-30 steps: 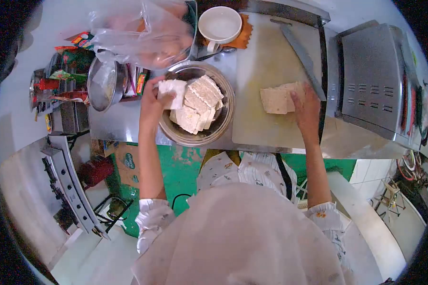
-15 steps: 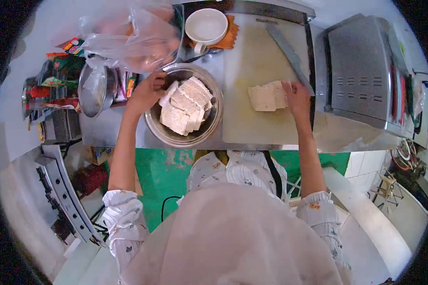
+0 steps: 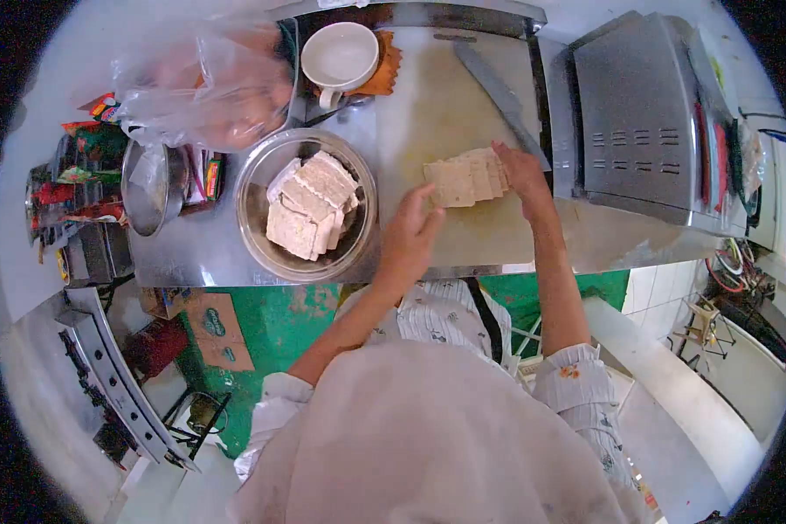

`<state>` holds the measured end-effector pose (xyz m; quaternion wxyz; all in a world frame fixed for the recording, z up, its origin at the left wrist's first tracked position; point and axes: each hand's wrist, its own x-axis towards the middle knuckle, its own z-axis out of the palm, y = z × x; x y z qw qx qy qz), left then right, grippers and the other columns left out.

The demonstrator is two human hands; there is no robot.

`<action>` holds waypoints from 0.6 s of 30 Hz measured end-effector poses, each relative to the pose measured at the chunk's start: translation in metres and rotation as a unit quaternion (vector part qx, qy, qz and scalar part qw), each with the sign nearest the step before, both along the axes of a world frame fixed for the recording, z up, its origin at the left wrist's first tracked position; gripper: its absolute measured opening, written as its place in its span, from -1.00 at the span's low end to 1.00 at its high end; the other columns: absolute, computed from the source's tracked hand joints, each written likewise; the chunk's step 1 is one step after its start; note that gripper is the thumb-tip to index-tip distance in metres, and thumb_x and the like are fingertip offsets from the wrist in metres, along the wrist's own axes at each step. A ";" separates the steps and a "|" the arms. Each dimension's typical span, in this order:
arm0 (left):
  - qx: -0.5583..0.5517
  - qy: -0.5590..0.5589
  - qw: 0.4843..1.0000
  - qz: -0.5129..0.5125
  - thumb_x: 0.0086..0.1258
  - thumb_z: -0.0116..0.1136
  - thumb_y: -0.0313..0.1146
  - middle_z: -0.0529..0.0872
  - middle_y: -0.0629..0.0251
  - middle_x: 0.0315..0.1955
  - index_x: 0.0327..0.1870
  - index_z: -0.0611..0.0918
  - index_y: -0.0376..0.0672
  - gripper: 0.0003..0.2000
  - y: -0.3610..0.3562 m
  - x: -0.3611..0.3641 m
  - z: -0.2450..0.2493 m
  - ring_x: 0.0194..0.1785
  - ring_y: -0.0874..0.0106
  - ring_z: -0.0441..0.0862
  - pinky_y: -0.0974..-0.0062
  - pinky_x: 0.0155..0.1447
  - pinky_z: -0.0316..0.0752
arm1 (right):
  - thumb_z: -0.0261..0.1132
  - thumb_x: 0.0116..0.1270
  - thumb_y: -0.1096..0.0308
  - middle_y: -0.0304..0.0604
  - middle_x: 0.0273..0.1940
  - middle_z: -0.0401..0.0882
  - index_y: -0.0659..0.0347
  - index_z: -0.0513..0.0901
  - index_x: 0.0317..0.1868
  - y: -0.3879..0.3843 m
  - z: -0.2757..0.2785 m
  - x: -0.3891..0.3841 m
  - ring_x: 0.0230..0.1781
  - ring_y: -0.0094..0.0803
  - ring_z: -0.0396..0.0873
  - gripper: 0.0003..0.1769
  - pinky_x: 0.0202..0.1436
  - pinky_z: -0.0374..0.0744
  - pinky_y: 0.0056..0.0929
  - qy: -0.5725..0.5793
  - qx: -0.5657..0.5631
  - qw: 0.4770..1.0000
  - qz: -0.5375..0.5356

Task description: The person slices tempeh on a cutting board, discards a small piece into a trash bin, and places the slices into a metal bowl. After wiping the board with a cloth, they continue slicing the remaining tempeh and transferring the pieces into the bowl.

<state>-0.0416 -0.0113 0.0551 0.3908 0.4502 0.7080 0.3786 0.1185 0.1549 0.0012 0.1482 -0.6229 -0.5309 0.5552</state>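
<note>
Pale flat slices (image 3: pixel 465 179) lie overlapping in a row on the cutting board (image 3: pixel 410 96). At their left end is my left hand (image 3: pixel 409 234), slightly blurred, thumb and fingers apart, with nothing in it. My right hand (image 3: pixel 522 175) touches the right end of the row, its fingers bent over the edge; whether it grips a slice cannot be made out. Left of the board stands a steel bowl (image 3: pixel 251 229) holding a pile of similar slices (image 3: pixel 310 205). A large knife (image 3: pixel 502 98) lies on the board behind my right hand.
A white cup (image 3: pixel 339 57) stands on an orange cloth (image 3: pixel 386 72) behind the bowl. Back left are a clear plastic bag (image 3: pixel 210 87) with round items, a metal strainer or bowl (image 3: pixel 155 188) and coloured packets (image 3: pixel 105 157). A grey metal appliance (image 3: pixel 637 122) stands at the right.
My left hand has moved right, from the bowl's rim to the slices on the board. The slices are now spread wider. The whole view has shifted, so the counter items appear further left.
</note>
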 end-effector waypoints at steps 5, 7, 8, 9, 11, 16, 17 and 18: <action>0.013 -0.108 0.992 0.061 0.41 -0.08 -0.28 0.01 -0.03 0.39 0.38 0.08 -0.21 -0.44 -0.001 0.039 -0.045 0.45 0.16 -0.04 0.36 0.44 -0.04 | 0.15 0.27 -0.13 -0.19 -0.06 0.55 0.25 0.53 0.00 -0.001 0.014 0.000 -0.05 -0.43 0.48 -0.41 0.05 0.39 -0.37 0.004 -0.077 0.995 0.060; 0.032 -0.095 0.994 0.033 0.42 -0.10 -0.26 -0.04 -0.03 0.40 0.39 0.04 -0.23 -0.42 0.000 0.044 -0.064 0.46 0.17 -0.10 0.37 0.45 -0.10 | 0.07 0.33 -0.11 -0.22 -0.15 0.57 0.24 0.53 -0.05 -0.011 0.017 -0.001 -0.17 -0.44 0.50 -0.46 -0.08 0.43 -0.37 0.063 -0.077 0.993 0.065; 0.053 -0.081 0.995 0.004 0.44 -0.12 -0.25 -0.10 -0.03 0.41 0.40 0.00 -0.25 -0.41 0.000 0.046 -0.072 0.47 0.17 -0.16 0.38 0.46 -0.16 | -0.02 0.39 -0.09 -0.24 -0.24 0.58 0.23 0.53 -0.10 -0.015 0.019 -0.002 -0.30 -0.46 0.51 -0.49 -0.22 0.47 -0.38 0.122 -0.075 0.987 0.070; 0.053 -0.081 0.995 0.005 0.44 -0.12 -0.25 -0.10 -0.03 0.41 0.40 0.00 -0.25 -0.41 0.002 0.047 -0.066 0.47 0.17 -0.16 0.38 0.46 -0.16 | -0.02 0.39 -0.09 -0.24 -0.24 0.58 0.23 0.53 -0.10 -0.021 0.026 -0.007 -0.30 -0.46 0.51 -0.49 -0.22 0.47 -0.38 0.121 -0.075 0.987 0.072; 0.007 -0.157 0.986 0.060 0.45 -0.16 -0.23 -0.10 -0.04 0.41 0.40 -0.02 -0.27 -0.41 0.008 0.047 -0.047 0.47 0.17 -0.16 0.38 0.47 -0.21 | -0.01 0.37 -0.11 -0.27 -0.26 0.56 0.21 0.54 -0.11 -0.030 0.043 -0.017 -0.27 -0.47 0.48 -0.49 -0.15 0.44 -0.44 0.147 -0.086 0.983 0.068; 0.031 -0.146 0.988 0.048 0.48 -0.23 -0.17 -0.15 -0.07 0.40 0.39 -0.07 -0.32 -0.40 0.005 0.051 -0.055 0.48 0.15 -0.22 0.37 0.47 -0.26 | 0.02 0.36 -0.11 -0.22 -0.20 0.57 0.22 0.52 -0.04 -0.048 0.040 -0.020 -0.19 -0.44 0.49 -0.48 -0.08 0.44 -0.43 0.195 -0.089 0.974 0.071; 0.042 -0.144 0.988 0.040 0.49 -0.27 -0.14 -0.17 -0.08 0.40 0.39 -0.09 -0.34 -0.39 0.005 0.052 -0.056 0.48 0.13 -0.25 0.36 0.47 -0.29 | 0.01 0.36 -0.10 -0.19 -0.17 0.57 0.22 0.51 -0.02 -0.054 0.045 -0.023 -0.17 -0.40 0.50 -0.47 -0.05 0.44 -0.40 0.188 -0.066 0.978 0.056; 0.042 -0.143 0.988 0.042 0.49 -0.27 -0.14 -0.17 -0.08 0.40 0.39 -0.09 -0.34 -0.39 0.005 0.053 -0.058 0.48 0.13 -0.25 0.36 0.47 -0.29 | 0.01 0.36 -0.10 -0.19 -0.17 0.57 0.22 0.51 -0.02 -0.057 0.040 -0.022 -0.17 -0.40 0.50 -0.47 -0.05 0.44 -0.40 0.189 -0.067 0.978 0.059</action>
